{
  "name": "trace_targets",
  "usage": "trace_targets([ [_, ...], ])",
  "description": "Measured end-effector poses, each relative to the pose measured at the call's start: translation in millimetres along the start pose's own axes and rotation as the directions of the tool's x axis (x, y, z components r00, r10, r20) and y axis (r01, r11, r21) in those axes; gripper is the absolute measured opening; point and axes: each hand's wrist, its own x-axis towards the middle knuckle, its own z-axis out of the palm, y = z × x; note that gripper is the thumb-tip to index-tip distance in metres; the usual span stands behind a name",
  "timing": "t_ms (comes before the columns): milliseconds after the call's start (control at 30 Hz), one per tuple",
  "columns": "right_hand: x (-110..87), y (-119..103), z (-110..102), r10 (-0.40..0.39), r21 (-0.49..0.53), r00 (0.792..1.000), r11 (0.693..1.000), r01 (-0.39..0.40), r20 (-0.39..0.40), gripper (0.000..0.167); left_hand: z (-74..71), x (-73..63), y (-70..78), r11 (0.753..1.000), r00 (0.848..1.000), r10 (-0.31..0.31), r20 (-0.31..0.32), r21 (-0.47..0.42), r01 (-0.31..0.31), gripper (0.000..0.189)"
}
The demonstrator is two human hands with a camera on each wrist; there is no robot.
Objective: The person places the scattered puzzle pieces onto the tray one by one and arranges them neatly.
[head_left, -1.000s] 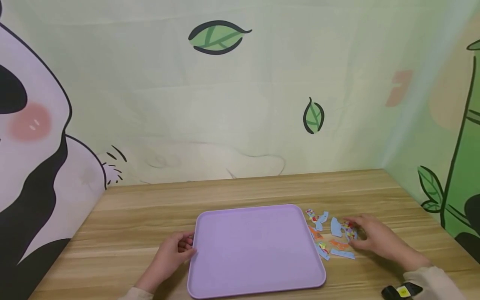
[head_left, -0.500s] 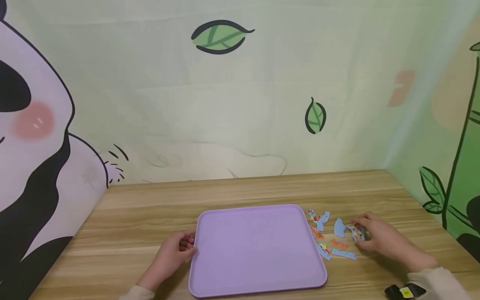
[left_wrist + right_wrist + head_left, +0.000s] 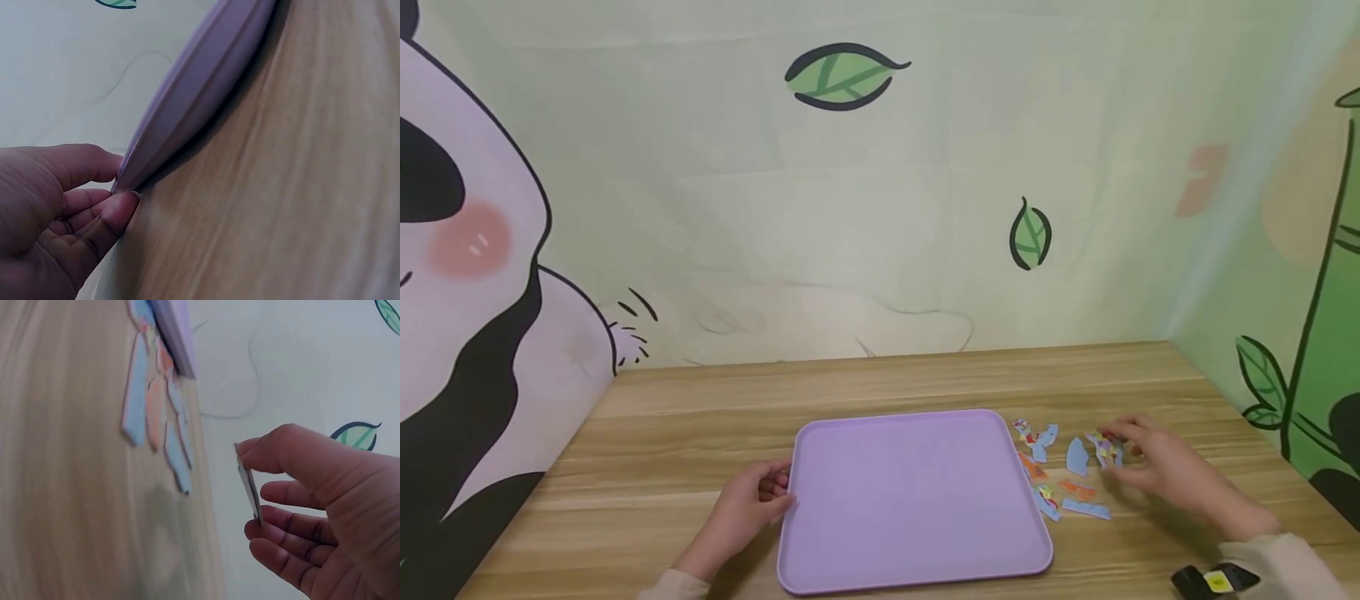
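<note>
A lilac rectangular tray (image 3: pixel 910 500) lies on the wooden table. My left hand (image 3: pixel 748 500) pinches its left rim between thumb and fingers, as the left wrist view shows up close. Over the table to the right, my right hand (image 3: pixel 1168 471) holds a colourful puzzle piece (image 3: pixel 1105 450) by its edges. In the right wrist view this thin piece (image 3: pixel 250 494) appears side-on, gripped between thumb and fingertips above the tabletop. Several flat pieces lie between that hand and the tray, among them a plain blue piece (image 3: pixel 1077 457) and an orange piece (image 3: pixel 1078 489).
A long blue strip (image 3: pixel 1086 508) rests in front of the orange piece. Other pieces, such as an orange one (image 3: pixel 1033 467), lie right against the tray's right rim. Behind the table hangs a pale backdrop (image 3: pixel 887 233) printed with leaves and a panda.
My right hand shifts a little to the right, then slightly up, with the colourful piece tilting in its fingers. My left hand keeps its grip on the tray.
</note>
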Motion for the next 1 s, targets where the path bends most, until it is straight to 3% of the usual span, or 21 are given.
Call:
trace_targets([
  [200,9.3,-12,-1,-0.078,0.005,0.995,0.997,0.079,-0.054,0.046,-0.6,0.1,0.4,1.000,1.000,-0.002,0.001,-0.010,0.002,0.044],
  [600,29.7,-40,-4,-0.172,0.043,0.982,0.984,0.175,-0.072,0.044,-1.9,-0.2,-1.3,1.000,1.000,0.003,0.009,0.000,-0.003,0.045],
  [1000,52.1,-64,3,-0.199,0.098,0.980,0.975,0.197,0.002,0.044,-4.4,-1.8,-0.3,1.000,1.000,0.020,0.017,0.007,-0.020,0.046],
])
